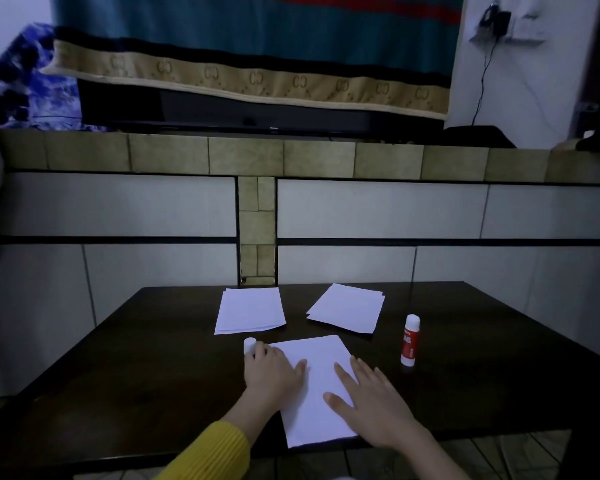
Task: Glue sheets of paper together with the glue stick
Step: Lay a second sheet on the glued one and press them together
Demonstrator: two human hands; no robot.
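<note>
Nearest to me, both my hands rest on the sheet of paper [312, 393] that lies at the front edge of the dark desk [136, 375]. With my right hand [371, 407] the grip is slack: fingers straight and spread, flat on the right half of the sheet, holding nothing. On my left hand [274, 372] the thumb lies out over the sheet's left side, while the fingers curl round a small white cap [249, 345] just off the sheet's far left corner, so that grip is closed on the cap. A yellow ribbed sleeve [215, 452] covers my left forearm.

Right of the sheet, apart from it, the glue stick [410, 340] stands upright on the desk, red label with a white top. Farther back lie two small stacks of white paper: the left stack [250, 310] roughly square to me, the right stack [347, 308] turned at an angle, its sheets slightly fanned. They do not touch each other or the front sheet.

Beyond the desk rises a tiled wall [118, 206]
</note>
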